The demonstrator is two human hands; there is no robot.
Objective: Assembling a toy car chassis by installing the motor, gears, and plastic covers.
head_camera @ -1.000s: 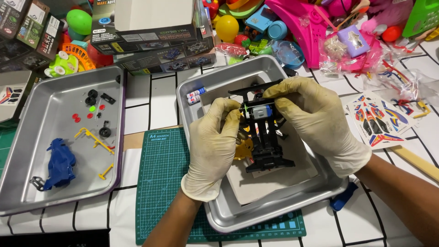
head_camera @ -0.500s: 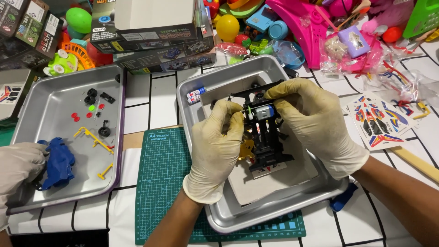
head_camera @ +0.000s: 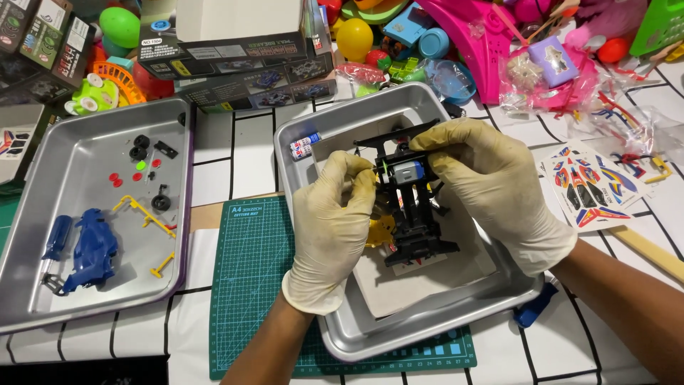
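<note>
Over the tray, both hands clamp a chassis, its front hidden

Light: we see bright, even overhead illumination | Shadows: soft, short | Glare: mild sheen on the left metal tray (rim and floor) | Focus: sharp throughout | Edges: slight wide-angle bowing.

Brushed metal tray, matt plastic chassis

A hobby corner at home: a green cutting mat at lower centre, metal parts trays at left, bright plastic toys heaped along the top
</note>
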